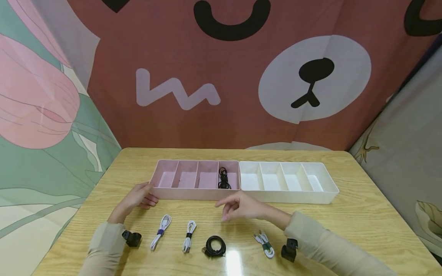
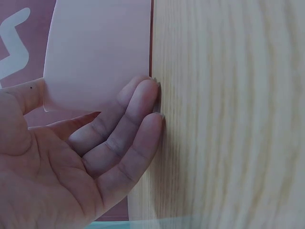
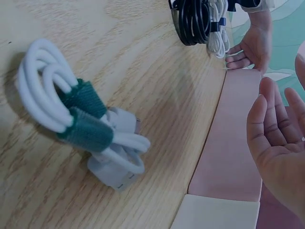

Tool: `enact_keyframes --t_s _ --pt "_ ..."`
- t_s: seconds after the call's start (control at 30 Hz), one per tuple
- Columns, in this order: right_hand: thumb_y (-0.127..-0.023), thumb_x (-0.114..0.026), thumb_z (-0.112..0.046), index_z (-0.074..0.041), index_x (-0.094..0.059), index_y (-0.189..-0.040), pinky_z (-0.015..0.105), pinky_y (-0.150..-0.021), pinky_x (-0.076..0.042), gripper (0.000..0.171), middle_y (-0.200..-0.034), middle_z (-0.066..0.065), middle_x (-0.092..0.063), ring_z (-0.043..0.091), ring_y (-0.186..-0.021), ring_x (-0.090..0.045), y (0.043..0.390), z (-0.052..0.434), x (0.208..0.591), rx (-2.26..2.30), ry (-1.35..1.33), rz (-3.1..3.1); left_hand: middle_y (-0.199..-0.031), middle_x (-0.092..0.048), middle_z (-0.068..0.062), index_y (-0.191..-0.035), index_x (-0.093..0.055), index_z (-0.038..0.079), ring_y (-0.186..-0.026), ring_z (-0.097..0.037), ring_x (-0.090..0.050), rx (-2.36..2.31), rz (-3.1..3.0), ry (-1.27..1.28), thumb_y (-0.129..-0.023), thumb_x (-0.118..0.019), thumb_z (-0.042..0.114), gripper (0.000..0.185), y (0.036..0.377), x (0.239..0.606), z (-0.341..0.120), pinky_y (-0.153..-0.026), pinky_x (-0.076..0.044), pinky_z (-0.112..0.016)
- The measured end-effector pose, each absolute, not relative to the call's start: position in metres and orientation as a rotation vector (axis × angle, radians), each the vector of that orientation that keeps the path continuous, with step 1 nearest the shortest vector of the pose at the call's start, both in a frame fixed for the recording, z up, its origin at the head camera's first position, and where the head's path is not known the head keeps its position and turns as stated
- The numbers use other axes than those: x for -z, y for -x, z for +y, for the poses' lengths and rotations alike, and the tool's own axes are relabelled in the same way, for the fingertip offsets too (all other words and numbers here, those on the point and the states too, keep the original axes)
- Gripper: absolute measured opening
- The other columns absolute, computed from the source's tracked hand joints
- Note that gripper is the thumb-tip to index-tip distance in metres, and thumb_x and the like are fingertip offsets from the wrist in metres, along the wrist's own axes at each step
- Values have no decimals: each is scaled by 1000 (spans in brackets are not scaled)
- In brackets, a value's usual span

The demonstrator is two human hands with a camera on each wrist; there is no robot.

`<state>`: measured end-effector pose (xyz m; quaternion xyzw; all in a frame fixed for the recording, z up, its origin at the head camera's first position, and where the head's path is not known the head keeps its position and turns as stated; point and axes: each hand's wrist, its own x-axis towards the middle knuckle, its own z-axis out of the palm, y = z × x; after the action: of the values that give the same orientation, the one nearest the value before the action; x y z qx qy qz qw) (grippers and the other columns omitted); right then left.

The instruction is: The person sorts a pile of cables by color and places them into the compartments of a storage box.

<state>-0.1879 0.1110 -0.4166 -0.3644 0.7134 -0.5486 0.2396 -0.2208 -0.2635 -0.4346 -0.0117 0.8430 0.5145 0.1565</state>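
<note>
At the left end of a long pink divided box (image 1: 197, 194), my left hand (image 1: 138, 196) holds the front corner. In the left wrist view, one digit reaches the rim and the other fingers bend against the lower edge. My right hand (image 1: 245, 207) hovers before the seam with the white divided box (image 1: 290, 197), fingers loosely bent, holding nothing. A coiled black cable (image 1: 223, 179) lies in the pink box's rightmost compartment. On the table nearby is a white cable with a green strap (image 1: 265, 244), seen large in the right wrist view (image 3: 86, 114).
Left of the green-strapped cable lie a round black cable coil (image 1: 215, 246), a white cable with a black strap (image 1: 188, 237) and a white cable with a blue strap (image 1: 160, 232). Everything stands on a wooden table (image 1: 366, 230) against a printed curtain (image 1: 207, 130).
</note>
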Motion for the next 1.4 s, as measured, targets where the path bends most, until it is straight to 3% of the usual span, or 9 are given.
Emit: enact_keyframes --t_s 0.37,1.1,1.3,1.4 --pt "-74 -71 0 11 -56 -113 28 -65 -53 44 -81 13 -66 10 -69 -62 184 106 424 1403 1027 1976 -77 -64 -10 -123 -38 -12 -67 -20 -62 -1467 2421 53 -96 -32 25 46 221 435 -262 -60 -53 -36" --pt "-72 -74 -4 5 -60 -112 25 -59 -52 43 -79 6 -66 7 -63 -60 180 101 438 1318 1001 1990 -78 -65 -11 -124 -37 -12 -67 -22 -63 -1477 2425 12 -98 -33 33 53 220 436 -265 -60 -52 -35" --pt "-72 -74 -4 6 -60 -111 30 -56 -53 42 -78 8 -66 17 -62 -63 178 99 442 1304 1025 1980 -79 -65 -11 -123 -38 -13 -68 -22 -63 -1483 2420 -11 -99 -31 35 55 219 436 -266 -60 -52 -36" --pt "-71 -74 -3 7 -61 -109 29 -55 -53 42 -77 9 -66 14 -60 -62 177 98 444 1294 1052 1990 -79 -64 -11 -123 -38 -13 -68 -22 -63 -1479 2423 -7 -98 -31 36 55 220 437 -265 -60 -52 -36"
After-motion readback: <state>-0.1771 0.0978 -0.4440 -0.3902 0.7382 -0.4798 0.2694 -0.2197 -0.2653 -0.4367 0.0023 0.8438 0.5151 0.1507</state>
